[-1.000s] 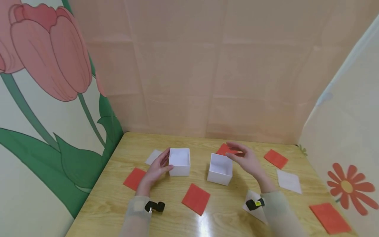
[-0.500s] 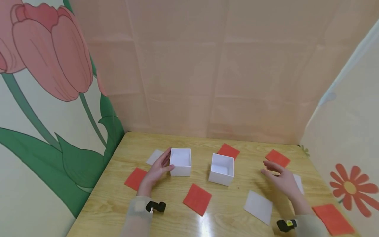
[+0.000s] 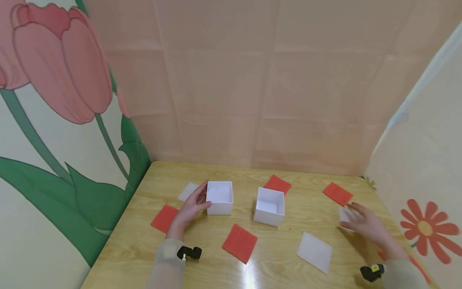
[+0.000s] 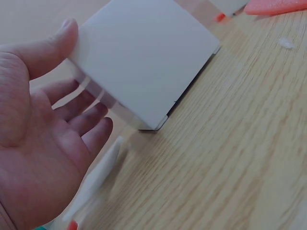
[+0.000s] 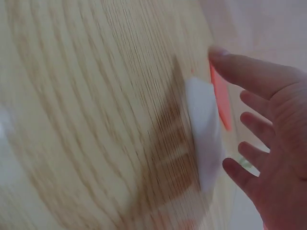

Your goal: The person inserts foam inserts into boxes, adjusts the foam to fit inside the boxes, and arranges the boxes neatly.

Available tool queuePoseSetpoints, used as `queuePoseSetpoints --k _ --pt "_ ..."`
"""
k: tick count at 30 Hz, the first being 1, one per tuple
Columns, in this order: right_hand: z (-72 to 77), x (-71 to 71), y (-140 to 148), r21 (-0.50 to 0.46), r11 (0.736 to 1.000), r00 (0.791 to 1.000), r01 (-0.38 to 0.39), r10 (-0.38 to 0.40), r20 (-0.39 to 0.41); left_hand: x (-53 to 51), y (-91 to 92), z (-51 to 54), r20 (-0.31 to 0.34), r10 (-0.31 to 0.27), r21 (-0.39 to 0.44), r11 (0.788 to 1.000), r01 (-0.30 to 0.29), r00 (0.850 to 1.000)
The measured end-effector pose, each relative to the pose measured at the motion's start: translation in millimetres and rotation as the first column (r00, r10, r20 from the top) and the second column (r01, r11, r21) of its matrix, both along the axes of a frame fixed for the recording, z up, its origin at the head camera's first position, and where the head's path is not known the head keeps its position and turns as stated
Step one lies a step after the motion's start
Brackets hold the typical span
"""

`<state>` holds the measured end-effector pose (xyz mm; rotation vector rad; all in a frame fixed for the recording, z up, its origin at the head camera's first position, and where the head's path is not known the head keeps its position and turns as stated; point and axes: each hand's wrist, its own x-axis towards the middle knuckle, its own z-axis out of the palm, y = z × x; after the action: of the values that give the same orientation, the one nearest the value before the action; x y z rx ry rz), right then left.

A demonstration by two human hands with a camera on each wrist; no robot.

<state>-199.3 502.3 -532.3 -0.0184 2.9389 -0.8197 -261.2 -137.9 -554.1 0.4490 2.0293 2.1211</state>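
Note:
My left hand (image 3: 189, 210) rests against the left side of an open-topped white box (image 3: 219, 208). In the left wrist view the thumb lies at the edge of the white box (image 4: 144, 57), and the other fingers extend loosely along its side. My right hand (image 3: 371, 226) hovers over a thin white square (image 3: 344, 214) at the right, which it partly covers. Seen from the right wrist, thumb and fingers are spread apart, with a gap between them and the white square (image 5: 204, 129). Nothing is held there.
A second open white box (image 3: 268, 214) stands right of the first. Red squares lie scattered, one in front (image 3: 240, 243), one at left (image 3: 165, 218), one behind (image 3: 277, 184) and one at right (image 3: 337, 193). White squares lie near front right (image 3: 315, 252) and back left (image 3: 187, 191).
My right hand has moved right and toward me, from beside the right-hand white box to above the white square. My left hand stays at its box.

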Motion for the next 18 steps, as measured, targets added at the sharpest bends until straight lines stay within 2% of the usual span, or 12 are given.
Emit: queuePoseSetpoints --k 3,6,11,14,18 --pt "-4.8 -4.6 6.7 0.048 0.997 0.998 -0.062 0.061 0.021 2.6 -1.5 -0.5 0.003 0.018 -0.002 1.000 -0.018 1.000" --pt "-12.5 -5.9 14.6 0.084 0.993 0.994 -0.087 0.081 0.070 3.9 -1.4 -2.2 0.000 0.011 -0.005 1.000 -0.011 1.000" --pt "-17.9 0.9 27.4 0.064 0.997 0.990 -0.045 0.035 0.138 4.8 4.1 -4.1 -0.004 -0.019 -0.024 1.000 0.019 1.000" --pt "-16.6 4.5 31.5 0.043 0.999 0.988 -0.007 0.001 0.158 3.0 8.5 -3.6 -0.009 -0.013 -0.032 0.999 0.013 1.000" --pt "-15.8 5.9 34.8 0.057 0.998 0.988 -0.009 0.000 0.151 0.8 11.4 -1.5 -0.018 0.003 -0.032 0.999 -0.004 1.000"
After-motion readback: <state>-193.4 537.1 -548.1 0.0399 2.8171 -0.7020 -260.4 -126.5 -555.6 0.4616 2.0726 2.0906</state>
